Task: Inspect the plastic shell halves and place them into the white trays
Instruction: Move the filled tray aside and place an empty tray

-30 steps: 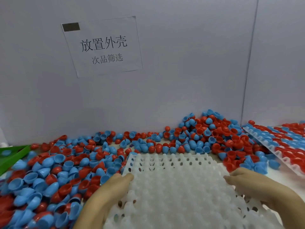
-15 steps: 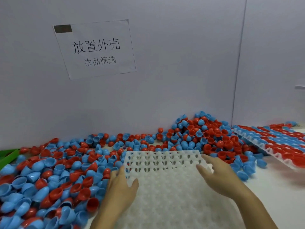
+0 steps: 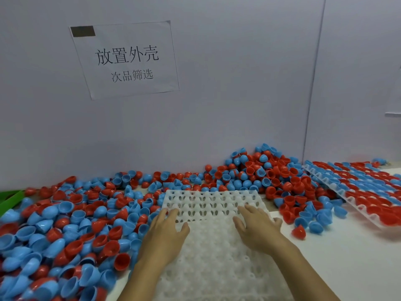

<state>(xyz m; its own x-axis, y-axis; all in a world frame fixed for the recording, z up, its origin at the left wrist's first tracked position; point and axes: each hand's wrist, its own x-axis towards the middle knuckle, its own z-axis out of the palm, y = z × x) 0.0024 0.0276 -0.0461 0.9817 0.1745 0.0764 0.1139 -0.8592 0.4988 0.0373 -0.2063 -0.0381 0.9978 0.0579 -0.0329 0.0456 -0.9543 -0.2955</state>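
Observation:
An empty white tray [image 3: 212,203] with rows of round cups lies flat on the table in front of me. My left hand [image 3: 167,233] rests on its left part with fingers spread and straight. My right hand [image 3: 256,227] lies flat on its right part, fingers spread too. Neither hand holds anything. Loose red and blue plastic shell halves [image 3: 71,227] are heaped to the left of the tray and behind it against the wall [image 3: 260,170].
A second white tray [image 3: 355,203] filled with red and blue shells lies tilted at the right. A green bin edge [image 3: 10,198] shows at the far left. A paper sign [image 3: 128,59] hangs on the grey wall. Bare white table [image 3: 347,257] lies to the right of the tray.
The tray was held tilted by its side edges; it now lies flat on the table. Both hands moved from the edges onto its top surface, fingers spread.

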